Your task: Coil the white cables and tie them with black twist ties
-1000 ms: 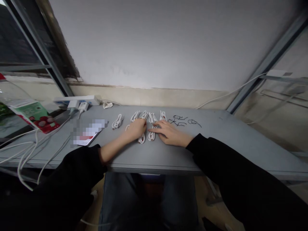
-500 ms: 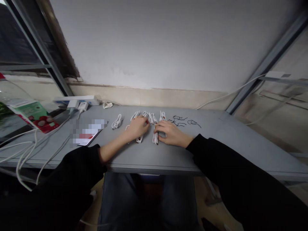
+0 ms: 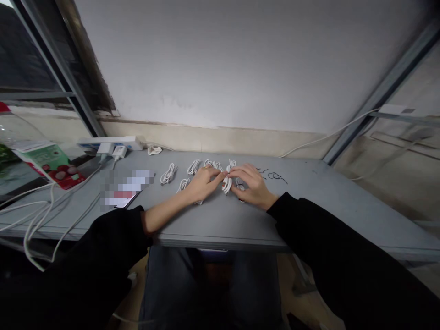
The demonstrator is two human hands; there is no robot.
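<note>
Both of my hands meet over a coiled white cable [image 3: 226, 185] with a small reddish spot, near the middle of the grey desk. The fingertips of my left hand [image 3: 205, 182] close on its upper left side. From the right, the thumb and fingers of my right hand [image 3: 253, 187] curl around the same coil. Partly covered by the right hand, another white coil [image 3: 240, 184] shows. More coiled white cables lie around the left hand: one at the far left [image 3: 169, 174], one behind the wrist [image 3: 194, 167], and one partly hidden by the forearm [image 3: 183, 184].
Thin black ties [image 3: 277, 176] lie right of my hands. To the left are a phone [image 3: 129, 190] with a blurred screen, a power strip [image 3: 127, 142] with plugs, a green and red carton [image 3: 51, 162] and loose white cords [image 3: 51, 201]. A wall stands behind the desk.
My left hand has moved right to meet the right hand at a white coil. My right hand has shifted slightly right and up, with its fingers now at the coil's top.
</note>
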